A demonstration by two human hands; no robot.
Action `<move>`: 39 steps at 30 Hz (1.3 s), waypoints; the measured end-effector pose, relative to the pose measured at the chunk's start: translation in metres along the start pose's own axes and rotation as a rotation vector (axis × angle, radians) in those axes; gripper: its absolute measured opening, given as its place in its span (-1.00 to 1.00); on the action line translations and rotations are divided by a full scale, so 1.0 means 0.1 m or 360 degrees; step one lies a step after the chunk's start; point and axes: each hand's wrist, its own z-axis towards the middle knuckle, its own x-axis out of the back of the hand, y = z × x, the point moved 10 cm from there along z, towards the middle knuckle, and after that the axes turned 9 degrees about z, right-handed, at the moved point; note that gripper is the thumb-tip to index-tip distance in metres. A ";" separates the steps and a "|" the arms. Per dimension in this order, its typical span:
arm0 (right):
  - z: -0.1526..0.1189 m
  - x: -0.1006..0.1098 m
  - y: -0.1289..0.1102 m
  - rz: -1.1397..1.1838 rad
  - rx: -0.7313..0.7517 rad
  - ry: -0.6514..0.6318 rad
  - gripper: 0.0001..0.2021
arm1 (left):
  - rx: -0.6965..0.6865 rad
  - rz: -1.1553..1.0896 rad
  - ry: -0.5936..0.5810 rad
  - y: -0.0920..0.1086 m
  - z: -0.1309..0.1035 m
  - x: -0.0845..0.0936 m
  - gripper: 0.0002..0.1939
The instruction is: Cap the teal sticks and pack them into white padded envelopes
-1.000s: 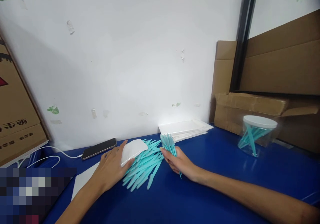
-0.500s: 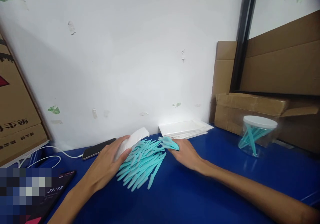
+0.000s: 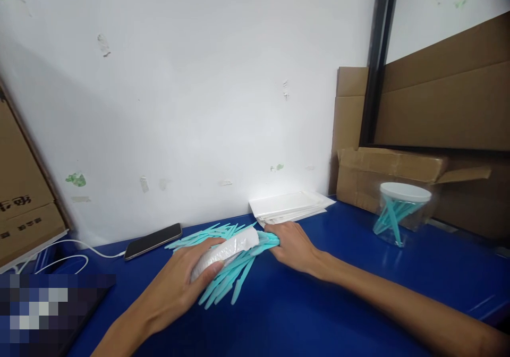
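My left hand [image 3: 185,277] is wrapped round a white, crinkled plastic bag [image 3: 227,251], thumb below and fingers above, tilted up to the right. In my right hand [image 3: 295,245] is a bunch of turquoise eyebrow razors [image 3: 268,241], gripped by one end. Their other ends meet the bag's right end; whether they are inside it I cannot tell. Under and behind the bag lies a loose pile of the same slim razors [image 3: 225,282], partly hidden by the bag and my left hand.
A clear jar [image 3: 400,216] with a white lid holds several razors at the right. White flat sheets [image 3: 290,205] are stacked by the wall. A phone [image 3: 153,240] with a white cable lies left, a pixelated dark device [image 3: 87,298] nearer. Cardboard boxes [image 3: 390,173] stand at both sides.
My left hand has brought the white bag rightward and down across the pile, up to the razors in my right hand. Some razors in the pile have spread leftward. The view has shifted slightly.
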 end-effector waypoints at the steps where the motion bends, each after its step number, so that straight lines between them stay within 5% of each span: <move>1: 0.00 0.00 0.01 0.0013 0.0000 0.0002 -0.91 | -0.0004 0.0007 -0.0007 0.03 0.00 -0.01 -0.51; 8: 0.01 -0.03 0.01 0.0030 -0.0030 -0.0032 -0.90 | -0.0168 0.0056 0.0003 0.24 -0.01 0.03 -0.56; 24: -0.01 -0.15 0.08 0.0036 -0.0092 -0.0149 -0.81 | -0.0173 0.0136 -0.0295 0.30 -0.05 -0.16 -0.52; 39: -0.15 -0.15 -0.30 -0.0254 0.0122 -0.0278 -0.89 | -0.0212 0.0386 -0.0216 0.30 -0.12 -0.32 -0.19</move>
